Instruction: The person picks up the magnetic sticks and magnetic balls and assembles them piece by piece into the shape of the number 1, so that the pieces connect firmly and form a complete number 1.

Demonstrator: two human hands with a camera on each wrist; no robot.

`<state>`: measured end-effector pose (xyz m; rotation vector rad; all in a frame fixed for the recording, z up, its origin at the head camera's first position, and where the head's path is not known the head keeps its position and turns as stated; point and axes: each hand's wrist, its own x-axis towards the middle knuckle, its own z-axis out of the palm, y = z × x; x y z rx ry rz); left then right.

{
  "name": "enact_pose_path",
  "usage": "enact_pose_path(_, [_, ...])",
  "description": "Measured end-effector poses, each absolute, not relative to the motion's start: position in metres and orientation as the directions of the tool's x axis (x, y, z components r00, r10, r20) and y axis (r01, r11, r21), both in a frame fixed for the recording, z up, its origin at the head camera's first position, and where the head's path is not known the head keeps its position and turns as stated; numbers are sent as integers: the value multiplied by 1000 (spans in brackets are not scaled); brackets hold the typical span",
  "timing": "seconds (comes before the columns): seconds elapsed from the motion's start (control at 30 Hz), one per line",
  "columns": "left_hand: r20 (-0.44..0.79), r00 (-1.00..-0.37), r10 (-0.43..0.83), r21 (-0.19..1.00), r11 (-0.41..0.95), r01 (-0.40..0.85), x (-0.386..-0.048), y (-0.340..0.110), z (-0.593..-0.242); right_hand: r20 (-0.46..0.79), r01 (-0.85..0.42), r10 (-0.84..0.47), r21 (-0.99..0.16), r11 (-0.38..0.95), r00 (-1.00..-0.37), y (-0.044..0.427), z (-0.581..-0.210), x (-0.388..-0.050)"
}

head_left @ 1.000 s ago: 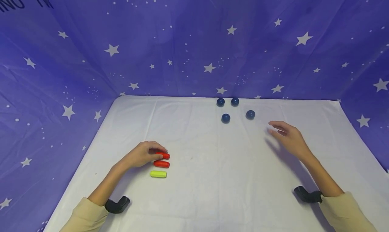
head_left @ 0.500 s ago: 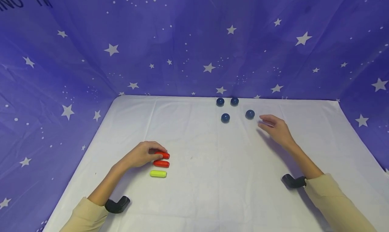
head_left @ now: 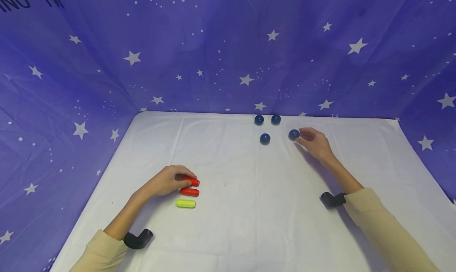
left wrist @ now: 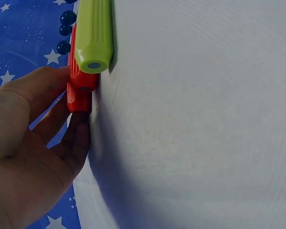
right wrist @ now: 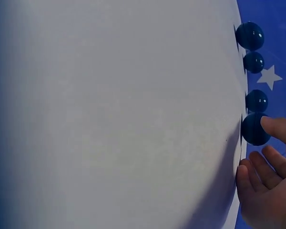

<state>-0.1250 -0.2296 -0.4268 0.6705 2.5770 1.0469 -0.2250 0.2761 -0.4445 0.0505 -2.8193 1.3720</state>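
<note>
My left hand [head_left: 167,181] pinches the farther red ribbed plastic stick [head_left: 194,182] between thumb and fingers on the table. A second red stick [head_left: 189,192] lies just nearer, and a yellow-green ribbed stick [head_left: 186,204] lies nearest, roughly parallel. At the far right, my right hand [head_left: 317,144] is at the rightmost dark blue ball [head_left: 293,134], thumb and fingers parted. In the right wrist view the thumb overlaps that ball [right wrist: 255,130], while the other fingers [right wrist: 264,169] stand apart from it; contact is unclear.
More blue balls sit near the back edge: one at the left rear [head_left: 259,120], another beside it [head_left: 276,119], and one in front [head_left: 265,139]. A white cloth [head_left: 235,224] covers the table. Purple star-printed fabric [head_left: 213,58] rises behind and at both sides.
My right hand has moved left and away from me, from a gap beside the rightmost blue ball right up to it. The left hand, sticks and balls stay in place.
</note>
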Motion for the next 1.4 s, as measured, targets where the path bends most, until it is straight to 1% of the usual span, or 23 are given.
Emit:
enact_pose_path(0.2, [-91, -857, 508, 710, 637, 302, -126, -228, -427, 19, -30, -25, -780, 625, -1000, 272, -445, -232])
enact_pose_path(0.37, [-105, -852, 513, 712, 637, 296, -127, -227, -426, -4, -4, -11, -780, 626, -1000, 270, -444, -234])
enact_pose_path(0.57, [-129, -847, 516, 704, 649, 288, -128, -224, -424, -27, 22, 1, -795, 606, -1000, 272, -445, -235])
enact_pose_path(0.77, [-162, -852, 498, 707, 661, 252, -131, -220, -420, -44, 29, -11, -810, 586, -999, 276, -447, -237])
enact_pose_path(1.1, [-102, -907, 410, 719, 660, 217, -140, -199, -418, -44, 15, -37, -816, 578, -998, 277, -445, -239])
enact_pose_path(1.3, [-66, -932, 357, 769, 613, 180, -145, -176, -416, -52, 23, -35, -823, 568, -998, 278, -446, -240])
enact_pose_path(1.4, [-79, -941, 330, 811, 569, 132, -147, -164, -417, -50, 24, -31, -826, 563, -998, 278, -446, -240])
